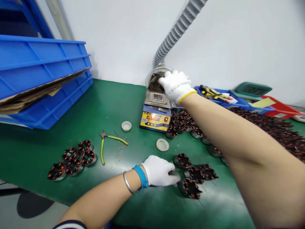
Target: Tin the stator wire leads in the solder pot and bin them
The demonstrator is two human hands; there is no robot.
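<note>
My left hand (160, 171), in a white glove, hovers low over the green table (133, 206). Its thumb and fingers are apart, and the fingertips reach the left side of a wound motor stator (190, 188); whether they touch it is unclear. Beside that one stand several more stators (195, 174) with copper windings. My right hand (175, 84), also gloved, is above the solder pot (156, 109), in front of the fume hood's round mouth (149, 76). Its fingers are curled, and what they hold, if anything, is hidden.
Green-handled cutters (103, 148) lie open near wire scraps. Two small round dishes (162, 144) flank the pot's front. Several stators (73, 165) sit at left, with many more (262, 130) at right. Blue crates (47, 70) rise at left; tool bins (281, 108) stand at back right.
</note>
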